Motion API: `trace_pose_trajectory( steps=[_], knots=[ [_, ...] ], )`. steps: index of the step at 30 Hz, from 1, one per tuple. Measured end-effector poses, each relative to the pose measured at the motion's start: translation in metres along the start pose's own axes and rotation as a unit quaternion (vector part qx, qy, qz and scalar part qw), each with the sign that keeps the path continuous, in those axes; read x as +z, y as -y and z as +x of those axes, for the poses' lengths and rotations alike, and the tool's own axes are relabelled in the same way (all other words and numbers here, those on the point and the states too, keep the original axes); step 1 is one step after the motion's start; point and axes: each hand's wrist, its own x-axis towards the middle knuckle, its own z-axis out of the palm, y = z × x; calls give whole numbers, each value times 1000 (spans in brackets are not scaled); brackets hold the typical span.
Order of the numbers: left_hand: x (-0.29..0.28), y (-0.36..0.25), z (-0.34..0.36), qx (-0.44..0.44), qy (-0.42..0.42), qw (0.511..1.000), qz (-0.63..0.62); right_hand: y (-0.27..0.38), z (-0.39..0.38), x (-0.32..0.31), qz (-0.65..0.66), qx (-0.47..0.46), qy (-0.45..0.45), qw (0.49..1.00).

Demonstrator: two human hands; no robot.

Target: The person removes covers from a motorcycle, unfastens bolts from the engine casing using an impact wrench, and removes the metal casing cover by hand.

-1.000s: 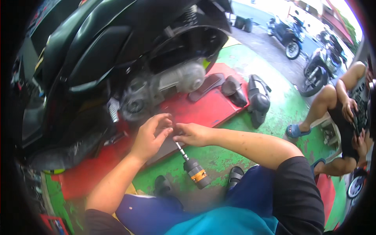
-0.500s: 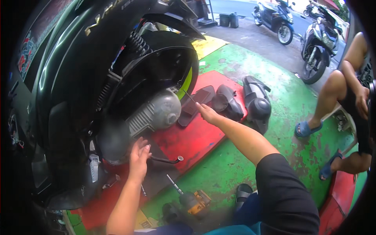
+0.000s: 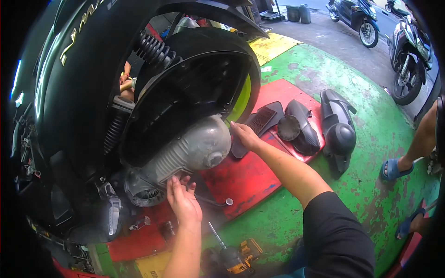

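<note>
The grey finned metal transmission cover (image 3: pixel 200 143) of a black scooter (image 3: pixel 79 111) is in front of me, beside the rear wheel. My right hand (image 3: pixel 244 136) is at the cover's rear end, fingers closed in a pinch. The thin metal rod seen in it earlier is now hardly visible. Below the cover's lower edge my left hand (image 3: pixel 186 203) is turned palm up, fingers apart, holding nothing. Whether its fingertips touch the metal I cannot tell. Forward of the cover sits a round, vented grey housing (image 3: pixel 146 196).
Black plastic covers (image 3: pixel 303 132) lie on a red board (image 3: pixel 243 187). A cordless power driver (image 3: pixel 236 259) with a long socket rests on the green floor near me. The kickstart lever (image 3: pixel 218 203) sticks out below. A person in blue sandals (image 3: pixel 394 169) sits at right; parked motorcycles (image 3: pixel 408 65) stand beyond.
My view has shifted closer to the scooter. The right hand has come up against the cover's rear end, its rod no longer plainly showing. The left hand has turned palm up.
</note>
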Motion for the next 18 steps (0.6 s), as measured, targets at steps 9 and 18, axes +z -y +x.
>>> trace_pose_trajectory(
  steps=[9, 18],
  knots=[
    [8, -4, -7, -3, -2, 1000, -15, 26, -15, 20, 70, -76, -13, 995],
    [10, -5, 2, -3, -56, 998, -7, 23, -15, 31, 90, -17, -25, 996]
  ],
)
